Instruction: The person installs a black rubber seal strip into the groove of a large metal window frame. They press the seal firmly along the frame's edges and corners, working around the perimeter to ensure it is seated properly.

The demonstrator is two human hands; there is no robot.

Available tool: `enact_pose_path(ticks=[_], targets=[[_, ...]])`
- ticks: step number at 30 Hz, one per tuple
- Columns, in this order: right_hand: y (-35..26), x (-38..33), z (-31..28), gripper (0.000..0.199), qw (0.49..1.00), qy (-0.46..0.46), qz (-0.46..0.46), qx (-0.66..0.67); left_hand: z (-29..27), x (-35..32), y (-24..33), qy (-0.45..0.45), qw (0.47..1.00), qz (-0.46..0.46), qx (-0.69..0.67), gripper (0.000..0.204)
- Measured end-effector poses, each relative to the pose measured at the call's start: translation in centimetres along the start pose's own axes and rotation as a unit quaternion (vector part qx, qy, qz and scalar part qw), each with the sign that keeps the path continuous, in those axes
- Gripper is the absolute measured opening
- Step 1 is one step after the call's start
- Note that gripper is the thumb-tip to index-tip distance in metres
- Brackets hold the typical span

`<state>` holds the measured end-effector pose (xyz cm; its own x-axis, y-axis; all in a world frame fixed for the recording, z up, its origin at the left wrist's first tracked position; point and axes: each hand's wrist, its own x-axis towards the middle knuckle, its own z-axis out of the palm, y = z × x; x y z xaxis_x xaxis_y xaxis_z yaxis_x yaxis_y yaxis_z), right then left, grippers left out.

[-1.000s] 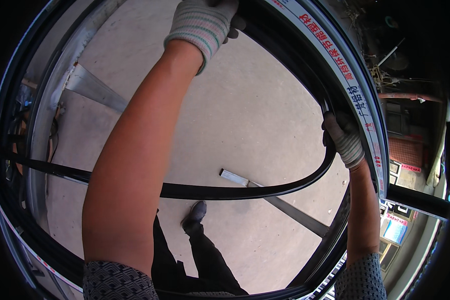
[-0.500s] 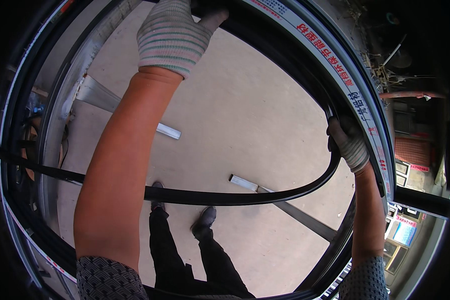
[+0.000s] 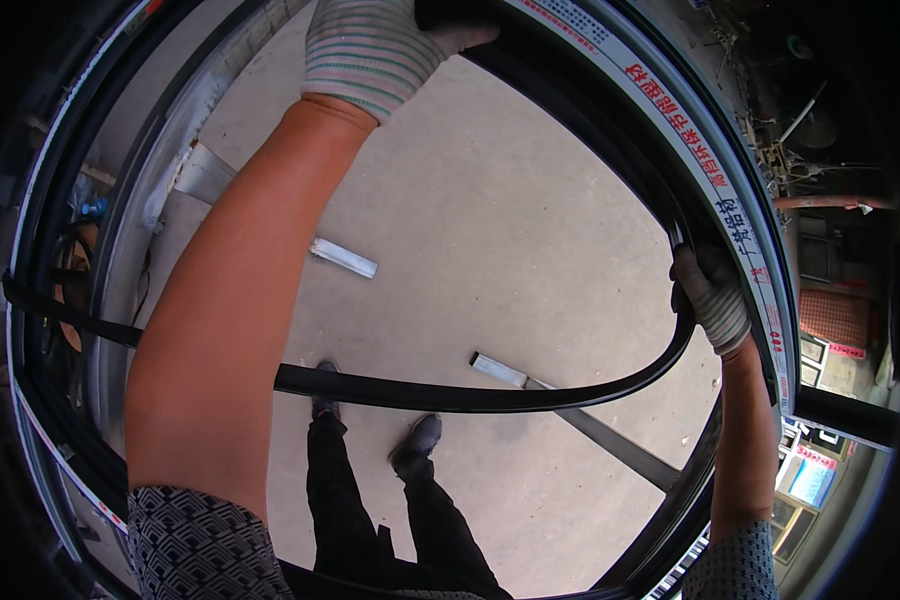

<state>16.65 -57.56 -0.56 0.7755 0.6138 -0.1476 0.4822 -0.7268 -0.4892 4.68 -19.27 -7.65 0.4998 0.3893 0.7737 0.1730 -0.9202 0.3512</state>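
Shoes (image 3: pixel 417 447) stand on the concrete floor (image 3: pixel 530 230) below me. Higher, my right hand (image 3: pixel 712 298) clenches the black rubber strip (image 3: pixel 470 395), which sags across the frame (image 3: pixel 740 215); my gloved left hand (image 3: pixel 375 45) grasps the frame's top.

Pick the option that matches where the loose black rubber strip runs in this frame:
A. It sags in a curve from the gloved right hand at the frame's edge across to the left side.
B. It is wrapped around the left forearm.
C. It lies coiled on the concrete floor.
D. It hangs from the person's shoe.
A: the black rubber strip leaves the right hand at the frame and curves low, passing behind the left forearm, whose left hand grips the frame's top.
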Motion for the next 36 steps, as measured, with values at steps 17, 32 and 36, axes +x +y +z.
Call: enact_pose_path(ticks=[17, 32, 36], targets=[[-1.0, 0.1, -0.2, 0.031, 0.999, -0.013, 0.036, -0.029, 0.4, 1.3, -2.7, -0.016, 0.996, 0.071, -0.055, 0.060], [-0.3, 0.1, -0.4, 0.030, 0.998, -0.008, 0.044, -0.048, -0.1, 1.5, -1.4, -0.018, 0.977, 0.048, -0.206, 0.063], [-0.1, -0.2, -0.2, 0.033, 0.999, 0.013, 0.018, -0.050, 1.6, 1.4, 0.4, 0.014, 0.982, 0.003, -0.189, 0.063]])
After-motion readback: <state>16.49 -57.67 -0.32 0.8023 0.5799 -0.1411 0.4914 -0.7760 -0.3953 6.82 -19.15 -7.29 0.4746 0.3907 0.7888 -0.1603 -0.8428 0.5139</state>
